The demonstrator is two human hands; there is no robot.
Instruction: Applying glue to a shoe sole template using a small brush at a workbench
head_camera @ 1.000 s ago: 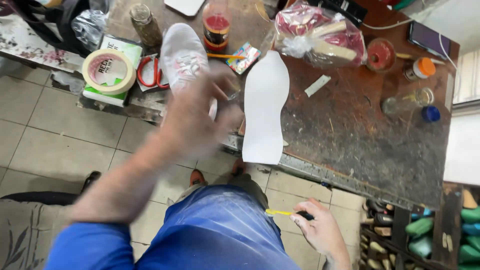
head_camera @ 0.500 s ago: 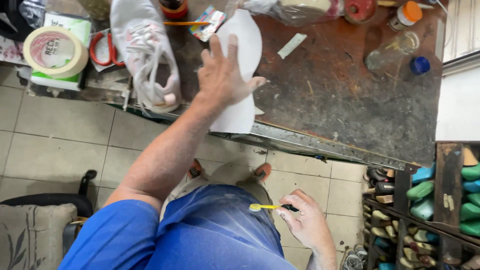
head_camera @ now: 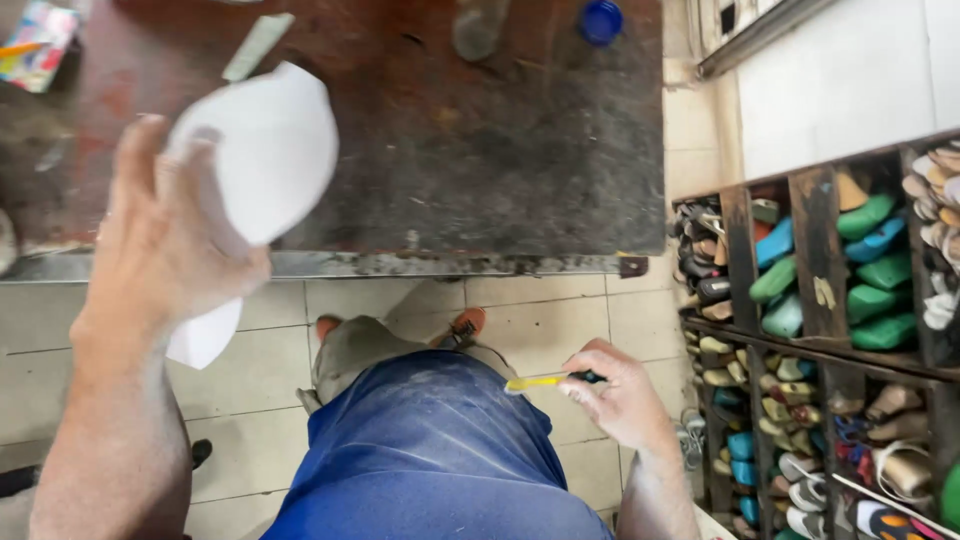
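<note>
From the head camera, looking down: the left hand point(head_camera: 165, 250) grips a flat white sole-shaped cut-out of thin sheet material point(head_camera: 255, 170), fingers curled over its middle so the sheet bends; its rounded end lies over the near edge of the dark, stained wooden workbench point(head_camera: 470, 150), and its narrower end hangs below the hand, over the pale tiled floor point(head_camera: 570, 310). The right hand point(head_camera: 620, 395) is low beside the person's blue-clad lap point(head_camera: 430, 460), loosely closed around a slim tool with a yellow tip and dark handle point(head_camera: 545, 381), the tip pointing left across the lap.

On the bench top, beyond the white cut-out, lies a small pale grey strip point(head_camera: 258, 46), close to the cut-out; whether it touches it cannot be told. Farther back stand a clear glass jar point(head_camera: 478, 25) and a round blue cap point(head_camera: 601, 20), well apart from the hands. A colourful printed scrap point(head_camera: 38, 45) sits at the far left corner. A metal rim point(head_camera: 450, 264) runs along the bench's front edge.

To the right, a dark wooden rack with compartments point(head_camera: 820, 290) holds green, blue and tan foot-shaped shoe lasts point(head_camera: 870, 270), near the right hand but not touching it.
</note>
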